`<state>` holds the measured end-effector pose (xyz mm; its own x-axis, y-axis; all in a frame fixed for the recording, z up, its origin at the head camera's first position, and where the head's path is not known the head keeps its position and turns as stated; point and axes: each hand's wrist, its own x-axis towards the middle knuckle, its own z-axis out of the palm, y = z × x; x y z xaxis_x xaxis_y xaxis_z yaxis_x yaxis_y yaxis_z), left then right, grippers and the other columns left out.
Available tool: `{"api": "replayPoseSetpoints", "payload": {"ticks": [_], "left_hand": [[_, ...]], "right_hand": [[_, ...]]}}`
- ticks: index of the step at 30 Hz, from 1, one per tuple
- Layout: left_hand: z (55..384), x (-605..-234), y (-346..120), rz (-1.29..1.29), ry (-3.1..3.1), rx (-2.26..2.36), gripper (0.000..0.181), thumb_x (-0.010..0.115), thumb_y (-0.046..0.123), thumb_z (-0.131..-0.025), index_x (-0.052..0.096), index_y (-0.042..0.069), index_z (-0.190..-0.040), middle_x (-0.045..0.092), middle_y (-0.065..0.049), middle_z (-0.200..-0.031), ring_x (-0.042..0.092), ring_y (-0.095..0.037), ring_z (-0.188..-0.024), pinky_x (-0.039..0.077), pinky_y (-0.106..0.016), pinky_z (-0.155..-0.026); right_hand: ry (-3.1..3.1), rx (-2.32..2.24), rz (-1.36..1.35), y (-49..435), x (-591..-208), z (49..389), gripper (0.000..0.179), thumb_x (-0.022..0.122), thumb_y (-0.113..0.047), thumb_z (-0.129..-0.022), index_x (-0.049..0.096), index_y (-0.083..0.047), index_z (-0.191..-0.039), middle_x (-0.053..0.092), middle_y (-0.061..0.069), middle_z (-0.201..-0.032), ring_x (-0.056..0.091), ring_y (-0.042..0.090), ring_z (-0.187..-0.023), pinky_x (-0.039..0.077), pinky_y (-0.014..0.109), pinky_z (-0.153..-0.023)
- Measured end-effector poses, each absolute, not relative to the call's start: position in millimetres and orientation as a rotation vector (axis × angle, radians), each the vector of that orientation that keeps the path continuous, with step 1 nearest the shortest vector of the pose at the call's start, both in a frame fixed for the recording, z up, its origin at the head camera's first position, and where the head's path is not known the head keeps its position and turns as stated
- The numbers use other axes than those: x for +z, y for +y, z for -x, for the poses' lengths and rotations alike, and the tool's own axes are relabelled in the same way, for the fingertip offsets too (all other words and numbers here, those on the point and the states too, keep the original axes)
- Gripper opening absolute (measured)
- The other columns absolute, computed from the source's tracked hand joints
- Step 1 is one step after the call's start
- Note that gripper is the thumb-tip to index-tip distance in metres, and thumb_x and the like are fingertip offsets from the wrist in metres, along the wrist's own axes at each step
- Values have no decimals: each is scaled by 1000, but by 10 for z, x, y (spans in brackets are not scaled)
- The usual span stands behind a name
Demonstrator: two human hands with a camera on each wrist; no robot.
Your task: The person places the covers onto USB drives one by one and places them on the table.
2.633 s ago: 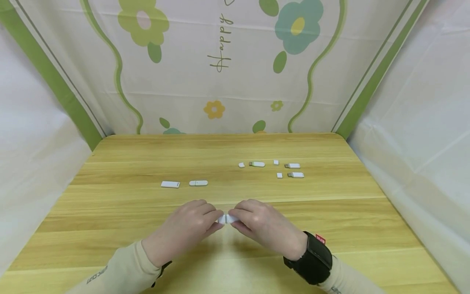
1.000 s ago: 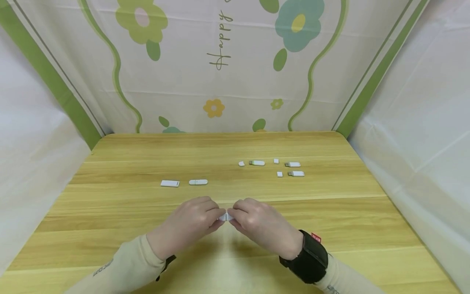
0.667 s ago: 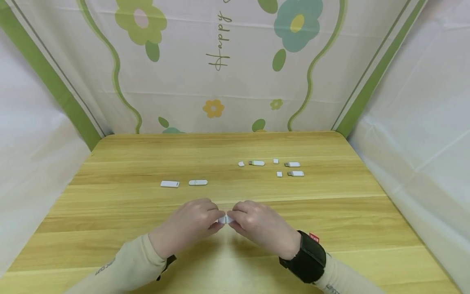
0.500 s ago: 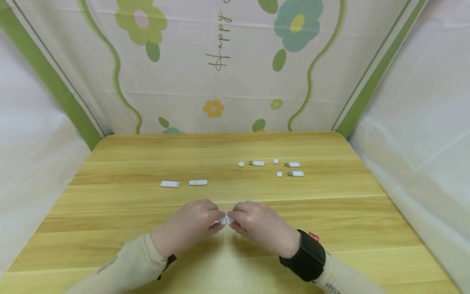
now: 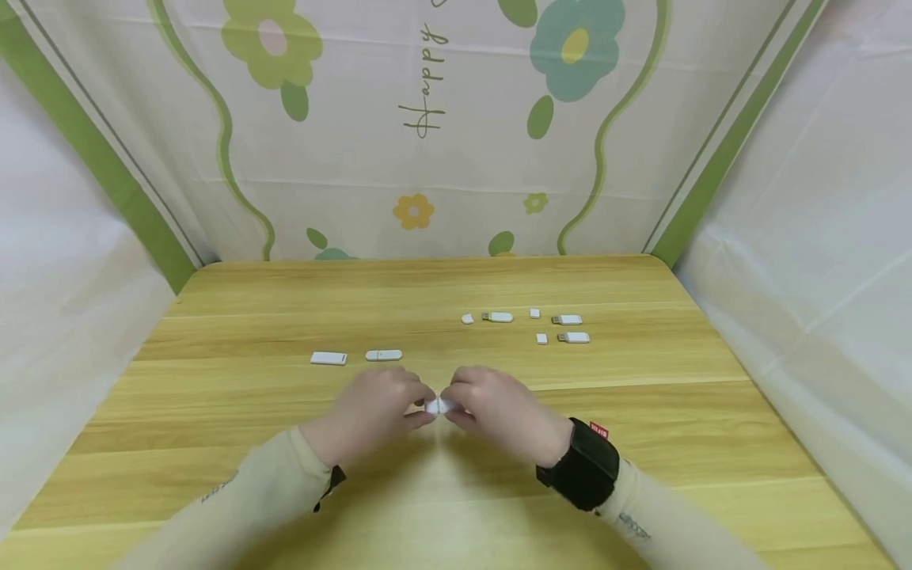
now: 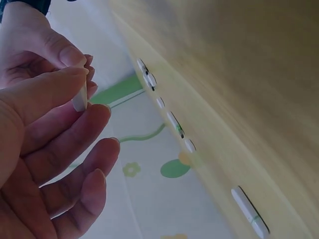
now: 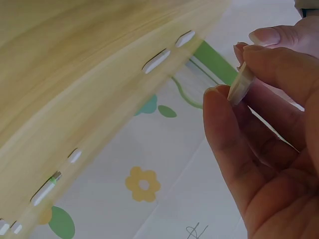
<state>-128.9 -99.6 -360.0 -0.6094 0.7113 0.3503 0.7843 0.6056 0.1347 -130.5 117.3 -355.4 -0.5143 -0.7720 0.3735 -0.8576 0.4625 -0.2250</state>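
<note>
A small white USB stick [image 5: 439, 406] with a thin seam across it is between my two hands, above the middle of the table in the head view. My left hand [image 5: 378, 408] pinches its left end between thumb and fingers. At the other end, my right hand [image 5: 499, 408] grips it with thumb and curled fingers. In the left wrist view part of the white stick [image 6: 80, 98] shows below the left thumb. The right wrist view has the stick [image 7: 241, 84] between right thumb and fingers. The fingers hide much of it.
Beyond the hands on the wooden table [image 5: 235, 388] lie two capped white sticks [image 5: 328, 359], [image 5: 384, 355] at left. Farther right are uncapped USB sticks [image 5: 497, 317], [image 5: 567, 320], [image 5: 573, 338] with loose caps [image 5: 467, 319], [image 5: 535, 313], [image 5: 541, 339]. A flowered curtain [image 5: 342, 142] hangs behind.
Both hands have moved slightly forward with the stick. The left fingers have spread a little, showing more of its left end. The grey band at its seam looks narrower than in the earliest frame.
</note>
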Motion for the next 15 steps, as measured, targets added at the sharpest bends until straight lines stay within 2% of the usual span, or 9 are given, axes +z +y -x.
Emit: {"api": "replayPoseSetpoints", "payload": {"ticks": [11, 15], "left_hand": [[1641, -3568, -1025, 1156, -2735, -407, 12, 82, 22, -83, 76, 13, -88, 69, 6, -79, 57, -4, -63, 44, -17, -52], [1776, -3559, -1040, 1156, -2807, -417, 11, 80, 21, -85, 76, 13, -91, 69, 7, -81, 58, -4, -67, 47, -18, -58]], "right_hand": [[-2625, 531, -1370, 1098, -3483, 1627, 11, 80, -9, -84, 76, -7, -94, 63, 1, -85, 57, 8, -70, 48, 15, -63], [-2699, 498, -1346, 1057, -3480, 1768, 11, 78, -10, -86, 77, -6, -96, 63, 2, -87, 57, 8, -72, 48, 15, -64]]}}
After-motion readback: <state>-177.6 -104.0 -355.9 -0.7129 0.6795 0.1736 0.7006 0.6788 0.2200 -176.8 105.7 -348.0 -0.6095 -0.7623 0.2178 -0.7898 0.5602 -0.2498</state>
